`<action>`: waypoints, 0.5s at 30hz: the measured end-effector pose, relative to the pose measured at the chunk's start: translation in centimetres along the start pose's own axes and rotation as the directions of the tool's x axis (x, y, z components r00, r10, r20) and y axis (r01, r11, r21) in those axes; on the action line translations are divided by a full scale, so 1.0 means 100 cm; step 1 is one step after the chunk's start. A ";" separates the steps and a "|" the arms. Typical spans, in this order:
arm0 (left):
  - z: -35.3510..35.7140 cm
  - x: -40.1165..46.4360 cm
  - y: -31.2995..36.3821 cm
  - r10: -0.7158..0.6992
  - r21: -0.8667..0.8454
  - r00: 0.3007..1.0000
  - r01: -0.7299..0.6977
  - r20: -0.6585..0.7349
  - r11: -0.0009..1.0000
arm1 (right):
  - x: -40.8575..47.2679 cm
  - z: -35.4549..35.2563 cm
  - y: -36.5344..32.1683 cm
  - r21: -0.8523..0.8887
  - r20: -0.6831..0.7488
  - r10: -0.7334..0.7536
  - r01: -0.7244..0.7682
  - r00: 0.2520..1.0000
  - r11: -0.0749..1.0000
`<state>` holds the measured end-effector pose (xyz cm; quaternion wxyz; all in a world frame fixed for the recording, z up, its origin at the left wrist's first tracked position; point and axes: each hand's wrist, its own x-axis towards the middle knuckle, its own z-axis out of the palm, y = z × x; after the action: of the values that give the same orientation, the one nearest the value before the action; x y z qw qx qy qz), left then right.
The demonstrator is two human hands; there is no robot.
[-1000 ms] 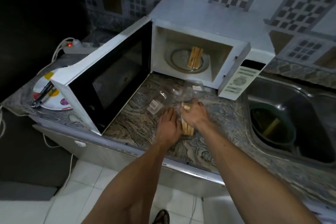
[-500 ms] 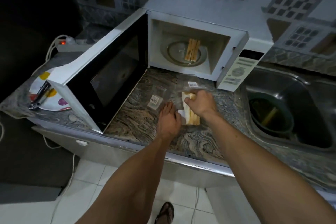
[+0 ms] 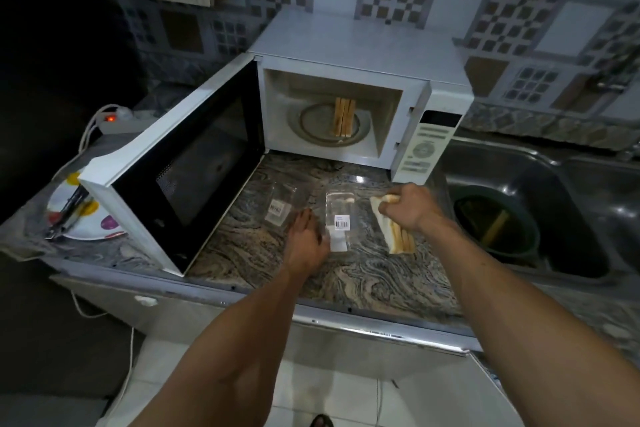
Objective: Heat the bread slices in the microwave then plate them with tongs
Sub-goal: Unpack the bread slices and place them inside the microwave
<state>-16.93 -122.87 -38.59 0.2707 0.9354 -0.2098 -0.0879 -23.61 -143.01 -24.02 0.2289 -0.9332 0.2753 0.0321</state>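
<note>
Left hand rests on marbled surface, fingers loosely together, touching edge of clear wrapper, now empty. Right hand grips bread stack, fingers clamped on far end, long axis near-to-far. Second clear wrapper left. Open microwave: three slices upright on turntable. Plate carries tongs.

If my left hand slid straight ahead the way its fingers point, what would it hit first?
Probably the clear plastic wrapper with a barcode label, lying on the counter just beyond the left hand. Farther on is the open microwave; depth is hard to judge.
</note>
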 end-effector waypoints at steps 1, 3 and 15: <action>-0.002 -0.001 -0.001 0.031 0.030 0.999 -0.032 0.010 0.999 | 0.004 0.000 -0.002 0.008 -0.010 0.003 -0.003 1.000 1.000; -0.009 0.001 -0.001 0.075 0.073 0.997 -0.077 0.026 0.994 | 0.014 -0.001 -0.010 0.014 -0.021 0.001 -0.001 1.000 1.000; -0.012 0.027 0.010 -0.117 0.194 0.937 0.054 0.330 0.980 | 0.091 -0.008 -0.089 0.048 -0.070 -0.085 0.088 0.994 0.995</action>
<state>-14.53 -124.27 -37.21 0.1399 0.9352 -0.2193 -0.2404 -11.29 -141.26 -21.38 0.2444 -0.9386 0.2430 -0.0166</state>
